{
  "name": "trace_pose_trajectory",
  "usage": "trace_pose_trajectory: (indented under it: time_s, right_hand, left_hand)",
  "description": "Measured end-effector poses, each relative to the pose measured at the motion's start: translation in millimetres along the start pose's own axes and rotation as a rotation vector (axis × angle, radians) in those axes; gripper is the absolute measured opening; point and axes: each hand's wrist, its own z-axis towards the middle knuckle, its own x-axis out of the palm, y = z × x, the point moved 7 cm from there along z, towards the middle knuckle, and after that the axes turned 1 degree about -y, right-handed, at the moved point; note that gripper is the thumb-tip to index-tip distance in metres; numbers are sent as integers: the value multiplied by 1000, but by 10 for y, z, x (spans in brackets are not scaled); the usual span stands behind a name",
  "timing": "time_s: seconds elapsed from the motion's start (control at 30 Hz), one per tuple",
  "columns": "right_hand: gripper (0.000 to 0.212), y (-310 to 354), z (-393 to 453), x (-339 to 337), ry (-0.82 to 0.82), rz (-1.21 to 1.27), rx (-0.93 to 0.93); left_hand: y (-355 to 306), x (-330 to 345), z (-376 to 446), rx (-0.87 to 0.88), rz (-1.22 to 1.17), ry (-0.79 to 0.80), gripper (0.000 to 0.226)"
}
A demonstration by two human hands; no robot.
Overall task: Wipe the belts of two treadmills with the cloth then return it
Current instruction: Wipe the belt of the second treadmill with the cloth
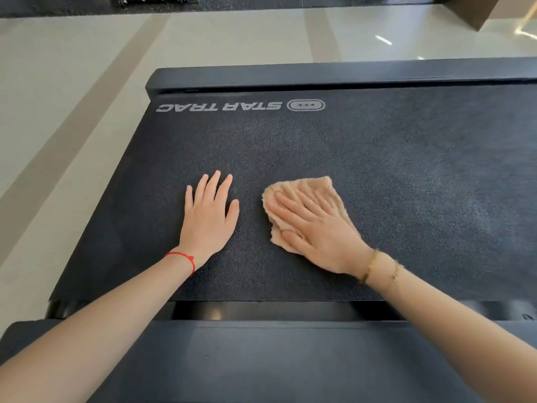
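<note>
Both hands lay flat on the treadmill belt (348, 146); right hand (316, 228) pressed w/ straight, spread fingers on the cloth (308, 189), palm down, nothing gripped; left hand (209, 210) rested bare on the belt just beside it, fingers straight & relaxed, not touching the cloth; cloth was tan, fluffy, bunched under the right palm, its far edge poking out past the fingertips, sitting roughly mid-belt, well short of the logo; belt was dark, textured, w/ a white "STAR TRAC" logo (241, 106) printed upside-down near the far end; black end cap (319, 75) ran across beyond the logo; dark side rail (290, 359) lay nearest the person, under both forearms; red string bracelet (183, 258) on left wrist, gold bracelets (380, 266) on right; pale glossy floor (72, 112) lay to the left & beyond the deck.
</note>
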Motion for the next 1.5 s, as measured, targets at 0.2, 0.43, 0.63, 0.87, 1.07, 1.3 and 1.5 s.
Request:
trace_pose_trajectory:
  time_s: [0.2,0.43,0.63,0.87,1.07,1.3,1.5]
  right_hand:
    - [54,-1035,72,-268,-61,-69,284]
    - [57,-1225,968,-293,-115,45,511]
    - [56,-385,1423,-103,-59,40,208]
    - [57,-426,1176,-126,2,-6,-34]
    - [55,-1300,1529,-322,-51,-21,256]
    - [57,-1280,2372,-330,-65,50,416]
    - [58,-608,2458,-165,-36,47,185]
  left_hand:
    - [6,19,11,-11,-5,-2,58]
    - [-19,-10,17,-32,-17,-38,58]
    - [-29,-39,3,-30,-34,-52,56]
    - [-27,-39,12,-28,-32,-47,58]
    - [-34,-28,17,-30,1,-37,59]
    - [-33,-24,34,-37,9,-17,60]
    - [-28,-48,29,-44,-36,-33,61]
